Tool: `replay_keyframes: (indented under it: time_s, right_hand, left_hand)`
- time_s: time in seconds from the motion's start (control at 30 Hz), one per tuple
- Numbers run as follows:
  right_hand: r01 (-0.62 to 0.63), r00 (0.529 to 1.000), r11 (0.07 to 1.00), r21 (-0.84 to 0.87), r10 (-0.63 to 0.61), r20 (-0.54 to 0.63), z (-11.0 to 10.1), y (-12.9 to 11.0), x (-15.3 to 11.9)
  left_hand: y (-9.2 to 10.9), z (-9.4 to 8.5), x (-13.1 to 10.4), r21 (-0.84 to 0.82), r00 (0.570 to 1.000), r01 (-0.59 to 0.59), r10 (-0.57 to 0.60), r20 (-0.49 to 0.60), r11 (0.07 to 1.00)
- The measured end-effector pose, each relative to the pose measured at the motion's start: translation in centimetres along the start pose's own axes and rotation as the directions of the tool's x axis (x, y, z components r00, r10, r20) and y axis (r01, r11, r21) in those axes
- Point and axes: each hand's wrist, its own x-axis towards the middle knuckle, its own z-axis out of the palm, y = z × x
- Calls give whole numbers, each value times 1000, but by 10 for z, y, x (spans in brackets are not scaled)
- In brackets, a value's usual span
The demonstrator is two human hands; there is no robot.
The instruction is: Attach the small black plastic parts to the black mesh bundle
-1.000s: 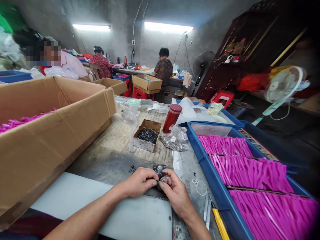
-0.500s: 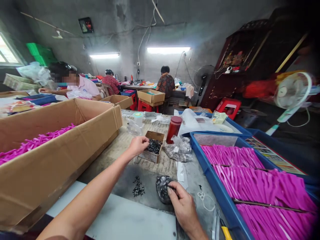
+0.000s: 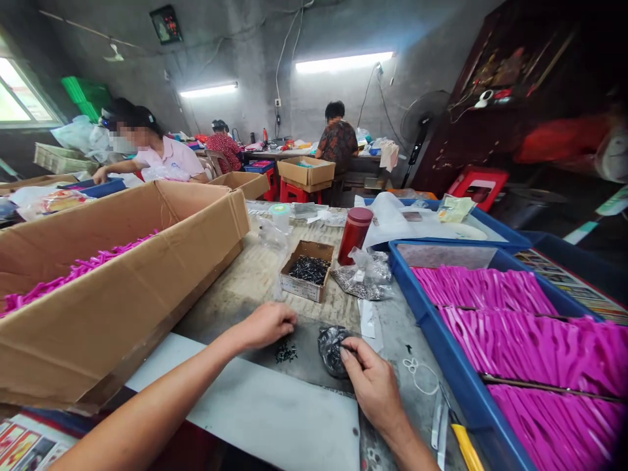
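Black bag [image 3: 331, 353] on table [image 3: 400, 327]; R hand [image 3: 370, 376] fingers pinch its R edge. L hand [image 3: 269, 324] fingers curled nr loose pcs [image 3: 286, 353] (cannot tell if gripping any). Box [image 3: 300, 286] w/ blk pcs behind, nr red flask [image 3: 354, 235].

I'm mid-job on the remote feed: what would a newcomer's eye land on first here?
Probably the bright magenta, slender flat pieces packed in rows in the blue plastic tray at right. Next, the big open brown cardboard box at left. Centre front, the right hand has its grip on a crinkled black plastic bag, while the left hand is near a small pile of tiny black pieces.
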Motion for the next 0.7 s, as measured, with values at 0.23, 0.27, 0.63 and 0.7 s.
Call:
replay_keyframes:
  time_s: [0.23,0.27,0.63,0.7]
  right_hand:
    - [-10,1000,999,-37,10,21,0,4,1]
    - [-17,1000,999,-37,18,21,0,4,2]
    - [22,997,985,-170,-9,81,-2,5,5]
    - [58,992,963,-262,-26,123,1,6,6]
  left_hand:
    - [9,26,-8,166,987,115,-132,95,979]
    - [10,28,-7,167,985,127,-144,97,978]
    - [15,38,-12,95,993,121,-119,-21,988]
    - [16,36,-11,47,990,131,-128,-54,990]
